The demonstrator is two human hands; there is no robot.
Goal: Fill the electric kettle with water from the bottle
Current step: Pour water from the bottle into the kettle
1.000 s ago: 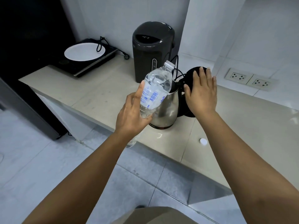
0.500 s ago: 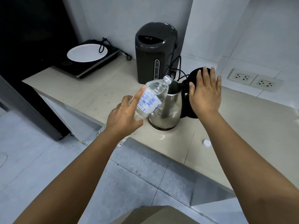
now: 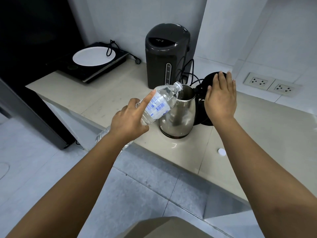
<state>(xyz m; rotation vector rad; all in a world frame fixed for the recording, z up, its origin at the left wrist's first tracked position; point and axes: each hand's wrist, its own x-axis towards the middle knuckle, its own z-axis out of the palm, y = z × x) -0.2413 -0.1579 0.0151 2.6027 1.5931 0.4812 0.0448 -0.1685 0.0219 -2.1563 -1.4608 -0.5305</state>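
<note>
A clear plastic water bottle (image 3: 158, 103) is gripped in the left hand (image 3: 127, 121), fingers (image 3: 148, 98) wrapped around it, and is tilted so its uncapped mouth sits over the open stainless electric kettle (image 3: 178, 115) on the bench (image 3: 106, 93). The black hinged lid (image 3: 208, 79) is held back by the right hand (image 3: 220, 98), fingers flat and extended. A white cap (image 3: 221, 152) is seen lying on the bench nearby.

Steel kettle (image 3: 177, 115) stands upright at centre, black lid (image 3: 208, 79) hinged open toward 2 o'clock. Clear labelled bottle (image 3: 158, 103), uncapped, tilts from 8 o'clock, mouth over the kettle's rim.
</note>
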